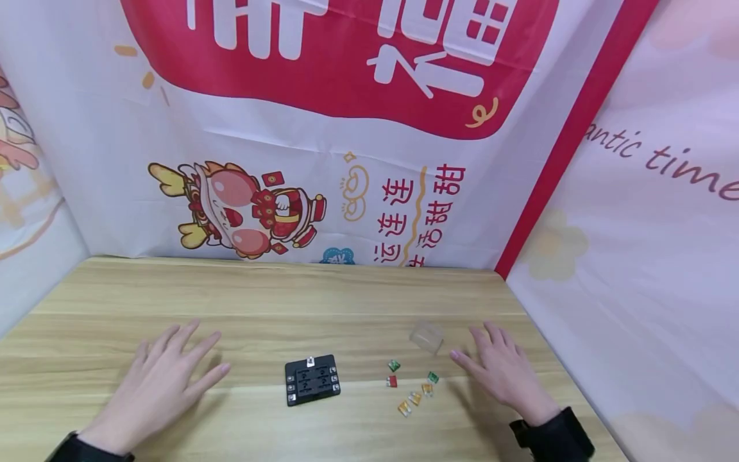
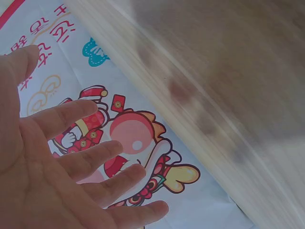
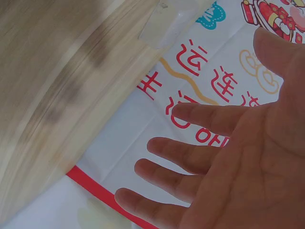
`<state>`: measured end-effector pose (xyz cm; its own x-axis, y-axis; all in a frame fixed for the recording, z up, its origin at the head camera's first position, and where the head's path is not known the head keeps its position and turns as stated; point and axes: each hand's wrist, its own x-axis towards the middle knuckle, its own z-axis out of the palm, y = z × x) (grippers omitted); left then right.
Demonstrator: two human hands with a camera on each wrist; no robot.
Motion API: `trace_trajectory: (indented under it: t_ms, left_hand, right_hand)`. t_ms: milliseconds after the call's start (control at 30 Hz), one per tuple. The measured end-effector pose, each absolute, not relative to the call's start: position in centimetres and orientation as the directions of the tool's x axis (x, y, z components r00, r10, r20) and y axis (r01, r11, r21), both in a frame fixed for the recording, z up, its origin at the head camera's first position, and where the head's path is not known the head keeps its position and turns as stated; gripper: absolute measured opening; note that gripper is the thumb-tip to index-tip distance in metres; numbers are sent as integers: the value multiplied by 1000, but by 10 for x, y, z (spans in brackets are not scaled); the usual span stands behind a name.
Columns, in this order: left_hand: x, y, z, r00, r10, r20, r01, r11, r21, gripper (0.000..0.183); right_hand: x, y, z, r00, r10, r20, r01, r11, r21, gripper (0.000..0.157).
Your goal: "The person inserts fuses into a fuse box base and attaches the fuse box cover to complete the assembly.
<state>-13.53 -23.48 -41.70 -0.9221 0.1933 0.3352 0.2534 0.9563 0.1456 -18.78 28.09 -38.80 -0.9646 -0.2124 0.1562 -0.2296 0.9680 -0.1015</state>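
A black fuse block (image 1: pixel 313 380) with metal screw terminals along its sides lies flat near the middle of the table. Right of it several small blade fuses are scattered: a red fuse (image 1: pixel 392 382), two green ones, the upper green fuse (image 1: pixel 394 365) among them, and three amber ones, such as the amber fuse (image 1: pixel 405 408). Behind them sits a clear plastic cover (image 1: pixel 427 337). My left hand (image 1: pixel 158 385) hovers over the table left of the block, fingers spread and holding nothing. My right hand (image 1: pixel 502 369), also spread and holding nothing, is just right of the cover and fuses.
The wood-grain table (image 1: pixel 242 295) ends at the back against a hanging printed cloth (image 1: pixel 346 135) with red lettering and a cartoon figure. Another pale cloth (image 1: pixel 646 269) hangs along the right edge, close to my right hand.
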Motion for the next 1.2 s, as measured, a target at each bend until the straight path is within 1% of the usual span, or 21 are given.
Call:
trace_trajectory:
  t_ms: [167, 467, 667, 1000, 1200]
  left_hand:
    - [-136, -230, -413, -933, 195, 304, 253, 954, 163, 66]
    - [-138, -215, -411, -937, 196, 290, 256, 949, 185, 69]
    - [-136, -202, -413, -933, 209, 294, 270, 945, 183, 67]
    - [-133, -196, -414, -928, 226, 295, 291, 936, 197, 68]
    - [-135, -189, -417, -927, 259, 270, 319, 925, 208, 73]
  right_hand:
    - [-186, 278, -386, -966, -214, 144, -231, 967, -110, 83]
    - [-184, 274, -391, -964, -217, 155, -236, 965, -115, 81]
    - [-182, 271, -392, -960, -216, 178, -240, 962, -127, 78]
    - [-181, 264, -388, -954, -231, 191, -260, 955, -143, 78]
    - [-180, 261, -388, -951, -245, 191, -275, 950, -148, 78]
